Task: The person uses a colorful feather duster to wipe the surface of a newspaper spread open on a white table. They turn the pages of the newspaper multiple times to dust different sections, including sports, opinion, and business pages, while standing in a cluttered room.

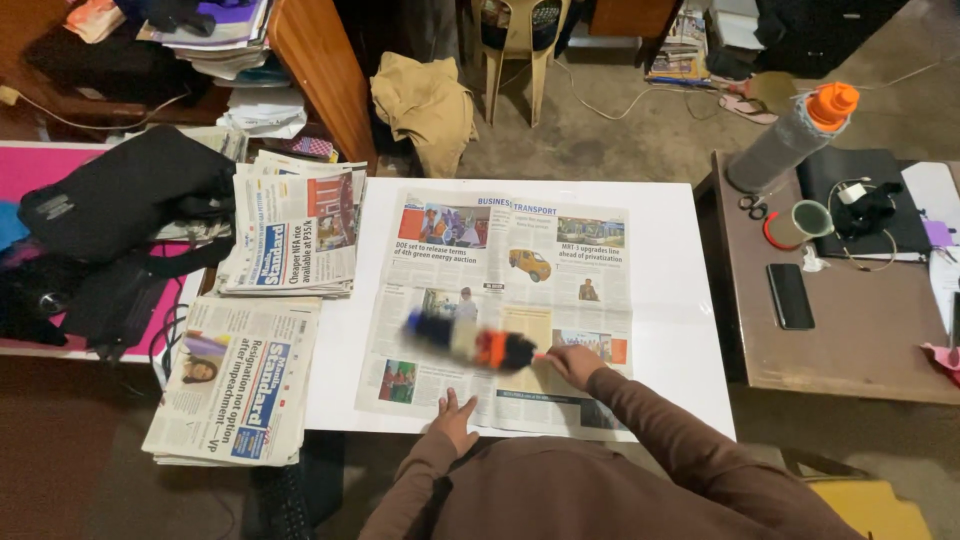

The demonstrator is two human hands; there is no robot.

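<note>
An open newspaper sheet [515, 270] lies flat on a white table [670, 330]. My right hand [573, 363] grips the handle of a multicoloured fluffy duster [470, 343], whose blue, white, orange and black head is blurred over the lower middle of the sheet. My left hand [453, 418] rests flat with fingers spread on the sheet's near edge, holding it down. Both arms wear brown sleeves.
Two stacks of folded newspapers [290, 235] [235, 380] lie left of the table, beside a black bag [120, 205]. A brown desk [850, 340] on the right carries a phone [789, 295], a cup [805, 222], a bottle with an orange cap [790, 135] and a black folder. A plastic chair [515, 50] stands beyond.
</note>
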